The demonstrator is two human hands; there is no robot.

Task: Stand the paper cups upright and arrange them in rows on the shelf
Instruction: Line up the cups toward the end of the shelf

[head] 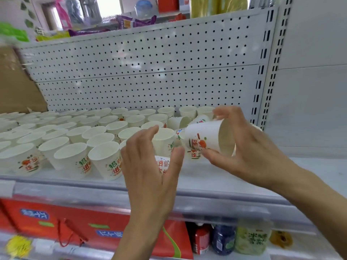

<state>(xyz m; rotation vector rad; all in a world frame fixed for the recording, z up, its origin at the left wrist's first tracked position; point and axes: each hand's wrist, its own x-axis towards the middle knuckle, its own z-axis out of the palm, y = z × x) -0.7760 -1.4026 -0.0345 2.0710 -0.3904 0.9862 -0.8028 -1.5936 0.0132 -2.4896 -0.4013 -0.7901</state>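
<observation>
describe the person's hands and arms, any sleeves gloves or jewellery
The left hand and right hand are bare: no gloves, rings or bracelets show, and there is no watch at either wrist. The left forearm and right forearm are uncovered as far as the picture reaches, so no sleeve is in view.

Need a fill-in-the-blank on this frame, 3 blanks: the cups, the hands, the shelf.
1. The right hand holds a paper cup lying on its ____, mouth toward the right.
2. The upright cups stand in rows on the shelf, to the ____ of both hands.
3. The back panel behind them is dotted with small ____.

Missing words: side; left; holes.
</observation>
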